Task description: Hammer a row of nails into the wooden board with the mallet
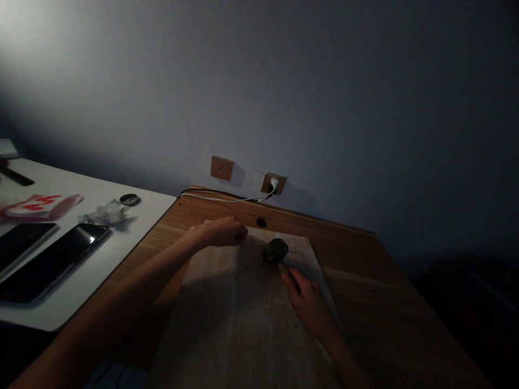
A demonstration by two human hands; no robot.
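Observation:
A pale wooden board [247,324] lies on the brown wooden table, with small dark bits scattered near its far end. My right hand [310,302] is wrapped round the light handle of a mallet, whose dark, rounded head [276,250] is over the far right part of the board. Over the board's far left corner, my left hand [225,232] is closed with its fingers curled in. Whatever those fingers may hold is hidden by the hand and the dim light.
On the white table [109,270] at left lie a phone [52,265], a second dark device [24,243], a red-and-white packet [42,207], crumpled plastic [107,212] and a round dark item [130,199]. Cables [227,199] run along the wall to a socket [274,183].

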